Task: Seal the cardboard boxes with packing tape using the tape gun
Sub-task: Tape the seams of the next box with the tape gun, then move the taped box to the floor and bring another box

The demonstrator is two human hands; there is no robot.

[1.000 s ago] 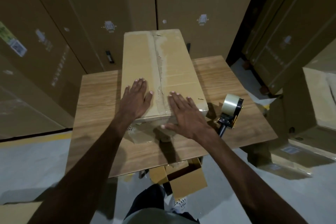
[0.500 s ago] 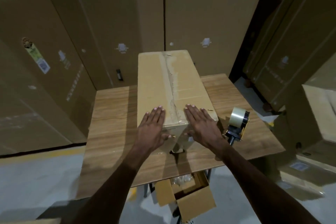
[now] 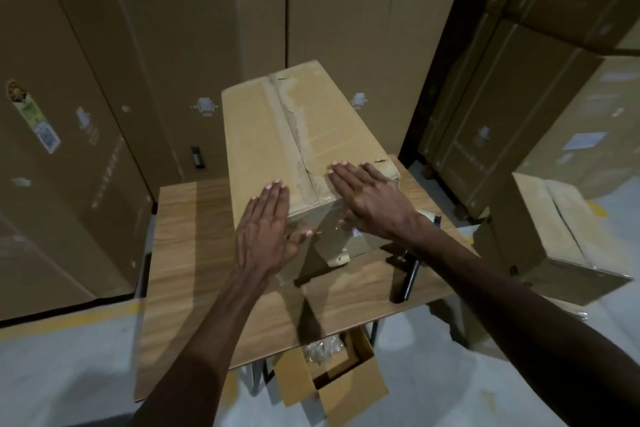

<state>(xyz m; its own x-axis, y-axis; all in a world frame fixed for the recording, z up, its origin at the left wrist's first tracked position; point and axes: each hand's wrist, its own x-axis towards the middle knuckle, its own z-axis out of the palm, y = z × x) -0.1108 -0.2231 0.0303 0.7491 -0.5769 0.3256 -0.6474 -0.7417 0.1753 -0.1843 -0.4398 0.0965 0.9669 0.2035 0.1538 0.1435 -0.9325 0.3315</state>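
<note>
One long cardboard box point(image 3: 304, 149) lies under the fingers of both hands. Two hands are in view: the left hand point(image 3: 265, 232) with straight fingers flat on the box top, the right hand point(image 3: 370, 198) likewise flat across the seam from it. One tape gun point(image 3: 414, 265) lies just beyond the right wrist, mostly hidden. One wooden table point(image 3: 194, 253) carries these. One small open box point(image 3: 343, 381) sits on the floor below, nearer than the fingers. Beyond the fingertips stand at least four tall cartons point(image 3: 156, 45); the exact number cannot be told.
</note>
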